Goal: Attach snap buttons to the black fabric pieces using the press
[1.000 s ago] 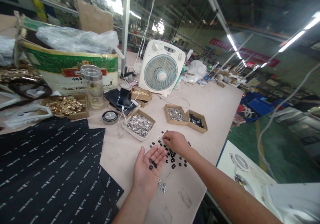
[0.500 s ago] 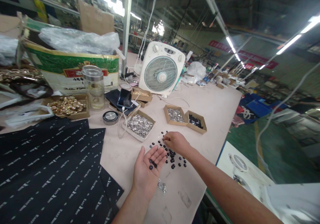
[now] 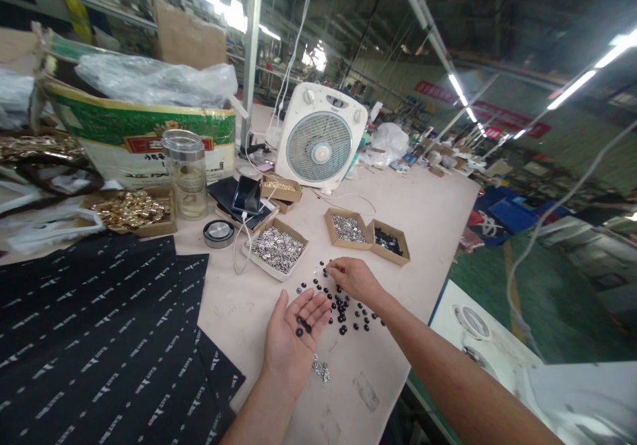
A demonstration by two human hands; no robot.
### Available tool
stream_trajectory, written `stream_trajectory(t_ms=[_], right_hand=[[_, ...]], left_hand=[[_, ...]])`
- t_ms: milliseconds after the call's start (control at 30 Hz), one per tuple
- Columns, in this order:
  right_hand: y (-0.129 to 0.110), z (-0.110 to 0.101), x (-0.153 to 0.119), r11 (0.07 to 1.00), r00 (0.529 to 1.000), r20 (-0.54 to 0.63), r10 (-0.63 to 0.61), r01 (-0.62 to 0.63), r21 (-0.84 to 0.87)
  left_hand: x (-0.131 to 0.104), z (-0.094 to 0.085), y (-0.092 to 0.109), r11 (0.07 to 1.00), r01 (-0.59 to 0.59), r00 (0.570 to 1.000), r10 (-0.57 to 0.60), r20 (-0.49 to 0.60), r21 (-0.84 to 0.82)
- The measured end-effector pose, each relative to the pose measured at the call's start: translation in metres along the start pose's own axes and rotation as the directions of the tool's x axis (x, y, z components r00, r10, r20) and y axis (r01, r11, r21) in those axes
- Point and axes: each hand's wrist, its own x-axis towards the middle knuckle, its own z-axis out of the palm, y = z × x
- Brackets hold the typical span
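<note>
My left hand (image 3: 293,335) is palm up with its fingers stretched out, and several black snap buttons (image 3: 304,326) lie loose on the palm. To its right, my right hand (image 3: 355,280) is over the table, thumb and fingers pinched together. A black button (image 3: 325,272) shows right at its fingertips; whether it is gripped or lies on the table, I cannot tell. More black buttons (image 3: 341,307) are scattered under and around this hand. A small cluster of silver snap parts (image 3: 322,369) lies beside my left wrist.
A box of silver snap parts (image 3: 279,249) stands beyond my left hand. Two small cartons, one with silver parts (image 3: 348,228), one with black pieces (image 3: 387,239), are farther back. Also there: a box fan (image 3: 321,143), glass jar (image 3: 189,180), phone (image 3: 247,195), and black printed fabric (image 3: 99,339) at left.
My right hand has shifted very slightly away from me, its fingers still pinched. My left hand stays in place with the black buttons on its palm.
</note>
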Motion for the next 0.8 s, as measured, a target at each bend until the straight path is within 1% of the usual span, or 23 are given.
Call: stream_trajectory(t_ms=[100,200,367,500,633,800], right_hand=[[-0.002,0.002,0.004,0.994,0.998,-0.038,-0.047,0.043,-0.097],[-0.006,0.006,0.008,0.975,0.997,-0.026,-0.07,0.063,-0.214],[-0.013,0.014,0.014,0.932,0.994,-0.027,-0.106,0.09,-0.351],[-0.015,0.019,0.016,0.884,0.991,-0.003,-0.136,0.12,-0.453],[-0.018,0.02,0.016,0.831,0.984,0.014,-0.179,0.159,-0.534],[-0.025,0.016,0.013,0.787,0.972,0.096,-0.213,0.229,-0.572]], left_hand=[[0.0,0.0,0.0,1.0,-0.003,1.0,0.003,0.0,0.004],[0.0,-0.001,-0.001,1.0,-0.006,1.0,0.006,0.002,0.0],[0.003,-0.002,-0.002,1.0,-0.004,1.0,0.004,0.012,0.001],[0.003,-0.002,-0.001,1.0,-0.003,1.0,0.003,0.011,-0.005],[0.002,-0.002,-0.002,1.0,0.0,1.0,0.001,0.008,-0.013],[0.002,-0.002,-0.001,1.0,-0.007,1.0,0.007,0.008,-0.01]])
